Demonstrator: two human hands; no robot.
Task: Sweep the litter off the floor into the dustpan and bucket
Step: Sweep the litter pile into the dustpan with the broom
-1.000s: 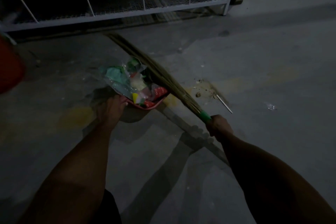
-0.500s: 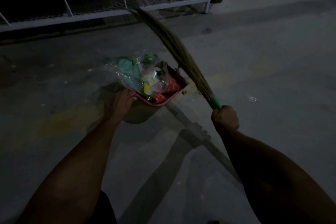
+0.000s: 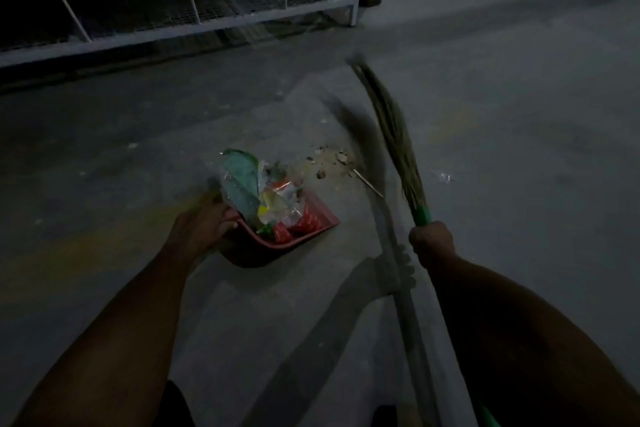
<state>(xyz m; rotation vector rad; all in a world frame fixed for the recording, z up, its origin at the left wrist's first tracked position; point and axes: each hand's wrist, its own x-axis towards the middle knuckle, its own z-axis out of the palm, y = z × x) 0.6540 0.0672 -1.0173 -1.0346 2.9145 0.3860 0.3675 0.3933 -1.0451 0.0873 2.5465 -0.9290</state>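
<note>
Our left hand [image 3: 204,229] grips the full dustpan [image 3: 311,230]; our right hand [image 3: 431,241] clutches the broom [image 3: 398,135]. Crumbs [image 3: 332,159] lie between, near a rack [image 3: 207,28].

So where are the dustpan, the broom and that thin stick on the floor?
dustpan [image 3: 311,234]: head view, red front lip.
broom [image 3: 398,135]: head view, mid bristles.
stick [image 3: 369,183]: head view, its middle.

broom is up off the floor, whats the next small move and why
Probably swing the broom in the right hand down and left, brushing the small debris pile and stick toward the red dustpan that the left hand holds, since those bits lie just beyond its open edge.
</note>
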